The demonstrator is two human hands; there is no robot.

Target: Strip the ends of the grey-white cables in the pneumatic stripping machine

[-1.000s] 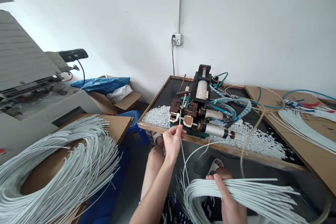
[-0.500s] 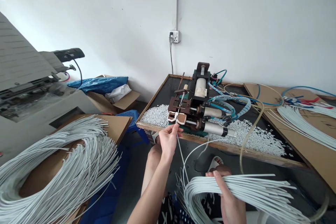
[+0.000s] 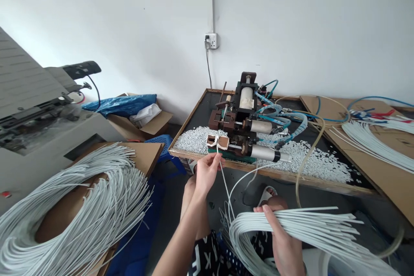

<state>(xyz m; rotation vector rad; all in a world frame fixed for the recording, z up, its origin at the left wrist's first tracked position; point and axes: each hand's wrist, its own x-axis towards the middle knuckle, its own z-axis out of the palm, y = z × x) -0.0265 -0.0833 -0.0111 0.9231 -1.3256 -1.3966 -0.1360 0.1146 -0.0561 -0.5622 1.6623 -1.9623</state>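
My left hand (image 3: 207, 172) has its grip pinched together on a single white wire (image 3: 224, 180), whose tip sits at the white guide (image 3: 218, 141) on the front of the pneumatic machine (image 3: 247, 123), near the edge of the bench (image 3: 189, 118); my right hand (image 3: 283, 241) has its grip closed around the bundle of white wires (image 3: 317, 228) over my lap; I judge this the feeding step, one end at the machine's mouth; the next move calls for a straight, steady line along the guide and slack in the loop, clear of the bundle; white offcuts (image 3: 194, 138) lie around the machine
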